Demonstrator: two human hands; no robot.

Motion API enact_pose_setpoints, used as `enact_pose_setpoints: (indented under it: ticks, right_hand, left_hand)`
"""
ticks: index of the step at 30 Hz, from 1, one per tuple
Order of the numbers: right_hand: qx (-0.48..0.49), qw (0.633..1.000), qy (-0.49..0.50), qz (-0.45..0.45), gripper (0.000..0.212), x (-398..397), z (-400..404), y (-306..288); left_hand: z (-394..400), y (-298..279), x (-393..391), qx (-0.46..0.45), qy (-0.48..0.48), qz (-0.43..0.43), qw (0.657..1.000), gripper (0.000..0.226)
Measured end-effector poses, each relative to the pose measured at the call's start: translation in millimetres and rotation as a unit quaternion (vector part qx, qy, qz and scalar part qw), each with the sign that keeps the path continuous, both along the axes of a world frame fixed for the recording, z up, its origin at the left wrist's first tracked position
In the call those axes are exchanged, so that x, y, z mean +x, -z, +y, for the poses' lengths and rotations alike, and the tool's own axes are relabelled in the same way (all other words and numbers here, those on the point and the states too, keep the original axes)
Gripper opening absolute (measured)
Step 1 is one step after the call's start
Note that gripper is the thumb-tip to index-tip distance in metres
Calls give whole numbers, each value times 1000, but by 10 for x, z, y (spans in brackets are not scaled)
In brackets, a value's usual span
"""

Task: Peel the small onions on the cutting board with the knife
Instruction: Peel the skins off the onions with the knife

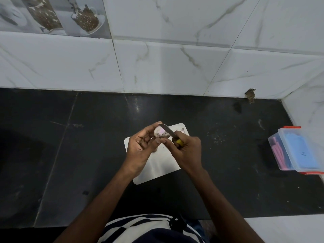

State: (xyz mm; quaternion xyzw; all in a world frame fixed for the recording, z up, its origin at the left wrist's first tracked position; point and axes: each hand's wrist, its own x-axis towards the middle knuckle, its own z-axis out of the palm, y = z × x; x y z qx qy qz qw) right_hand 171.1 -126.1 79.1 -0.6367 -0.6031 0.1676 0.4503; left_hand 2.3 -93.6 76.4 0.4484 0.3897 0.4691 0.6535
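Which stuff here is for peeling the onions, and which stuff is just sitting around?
For the job: the onion in the left hand, the knife in the right hand, the cutting board.

Just sitting around: the plastic box on the counter.

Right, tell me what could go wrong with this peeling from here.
1. The knife blade lies across the onion right beside the left hand thumb and fingers; a slip could cut them.
2. The onion is held in the air above the cutting board, so if the grip loosens it could drop and roll onto the dark counter.
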Motion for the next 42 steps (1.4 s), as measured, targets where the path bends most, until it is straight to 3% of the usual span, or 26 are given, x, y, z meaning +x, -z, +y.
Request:
enact_pose_setpoints:
  ticks: [4,7,15,19,28,37,40,42]
  right_hand:
    - [-20,998,-18,55,64,77,18,38]
    - [-16,996,-9,88,43,103,-10,-25]
    - [-37,983,32,178,24,36,-31,20]
    - [-45,983,33,177,24,26,-84,89]
    - [-101,971,-43,211,34,197,-137,300]
    - [-140,965,-44,216,29,342,-194,463]
    - [-145,977,-45,153,15,495,-201,485]
    - [-154,987,-6,50,15,632,-126,563]
  left_hand:
    - [-10,-37,18,6,-2,-9,1000,45]
    - [-8,-68,33,19,6,-5,1000,48]
    - [33,12,14,143,-9,157,977,51]
    - [42,59,14,158,-30,167,973,51]
    - [38,254,5,37,-20,137,990,48]
    - [-41,449,160,-73,-70,98,990,42]
    - [0,462,241,-151,-140,27,978,40]
    - [25,462,265,-162,-157,48,973,36]
